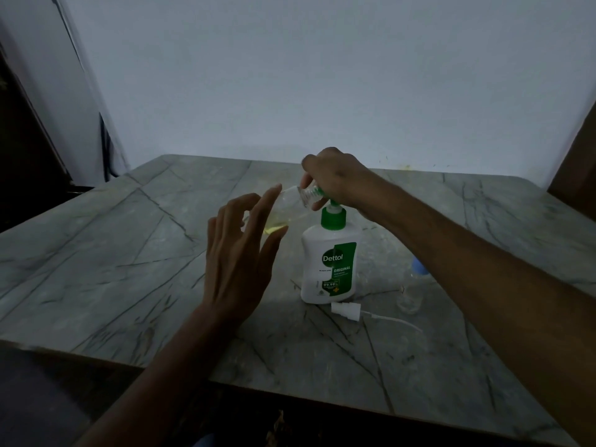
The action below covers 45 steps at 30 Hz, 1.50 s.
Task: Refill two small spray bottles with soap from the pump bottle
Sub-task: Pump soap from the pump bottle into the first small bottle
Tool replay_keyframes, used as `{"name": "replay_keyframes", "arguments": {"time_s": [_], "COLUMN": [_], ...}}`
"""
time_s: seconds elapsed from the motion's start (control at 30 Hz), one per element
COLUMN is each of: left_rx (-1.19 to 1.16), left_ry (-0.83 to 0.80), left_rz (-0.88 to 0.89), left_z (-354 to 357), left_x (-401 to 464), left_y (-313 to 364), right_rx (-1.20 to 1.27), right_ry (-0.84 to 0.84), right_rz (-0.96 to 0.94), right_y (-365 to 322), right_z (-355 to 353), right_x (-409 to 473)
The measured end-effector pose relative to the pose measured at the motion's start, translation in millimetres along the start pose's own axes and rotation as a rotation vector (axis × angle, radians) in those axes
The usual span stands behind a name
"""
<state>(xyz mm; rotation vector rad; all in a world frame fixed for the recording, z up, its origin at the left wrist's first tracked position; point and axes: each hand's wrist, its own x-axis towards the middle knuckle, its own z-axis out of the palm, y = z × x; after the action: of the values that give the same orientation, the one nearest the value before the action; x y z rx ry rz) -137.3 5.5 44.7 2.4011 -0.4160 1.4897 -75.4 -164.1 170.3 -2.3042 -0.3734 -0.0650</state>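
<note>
**dishsoap_dan:** Head cam view, pretty dim. White plastic pump bottle with a green collar and green label [328,262] stands upright near the middle of the grey veined marble tabletop [129,253]. The label reads "Dettol", then "ORIGINAL", and lower down "99.99%". The smaller print is too tiny to read.

**refill_rita:** What's in the containers?

**dishsoap_dan:** The small clear plastic spray bottle [290,206] is tilted on its side, with its open neck at the green pump nozzle and its base pointing toward 9 o'clock. There's a little pool of yellowish liquid in its lower side. I can't tell the level in the pump bottle, since its body is opaque. A second clear spray bottle with a pale blue top [412,291] stands at about 3 o'clock from the pump bottle, partly behind the right forearm. I can't make out anything inside it.

**refill_rita:** And the hands?

**dishsoap_dan:** The right hand [335,179] sits over the pump head at 12 o'clock of the Dettol bottle, with its fingers curled round the tilted bottle's neck. The left hand [240,250] is at 9 o'clock of the pump bottle, with its fingers straight and spread. Its fingertips are just at the tilted bottle's base, but whether they actually touch it I can't say.

A white spray cap with a thin dip tube [348,309] lies flat on the table at 6 o'clock, just in front of the pump bottle.
</note>
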Motion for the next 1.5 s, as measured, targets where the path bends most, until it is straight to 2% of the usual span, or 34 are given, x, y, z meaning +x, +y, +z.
{"name": "replay_keyframes", "arguments": {"time_s": [0.27, 0.53, 0.73, 1.0, 1.27, 1.5], "left_rx": [-0.01, -0.013, -0.004, -0.004, -0.024, -0.02], "left_ry": [-0.021, -0.022, -0.034, -0.034, -0.046, -0.047], "left_rz": [-0.003, -0.005, -0.009, -0.01, -0.011, 0.005], "left_z": [0, -1, 1, 2, 2, 2], "left_x": [0, 0, 1, 1, 0, -1], "left_y": [2, 2, 2, 2, 2, 1], "right_rx": [-0.08, 0.02, -0.097, 0.039, -0.039, 0.003], "right_ry": [0.013, -0.012, -0.008, -0.019, -0.004, -0.024], "right_rz": [-0.054, 0.001, -0.049, 0.024, -0.029, 0.025], "right_y": [-8, 2, -8, 1, -9, -3], "right_z": [-10, -1, -10, -1, -8, -2], "right_x": [-2, -2, -4, -6, -9, -12]}}
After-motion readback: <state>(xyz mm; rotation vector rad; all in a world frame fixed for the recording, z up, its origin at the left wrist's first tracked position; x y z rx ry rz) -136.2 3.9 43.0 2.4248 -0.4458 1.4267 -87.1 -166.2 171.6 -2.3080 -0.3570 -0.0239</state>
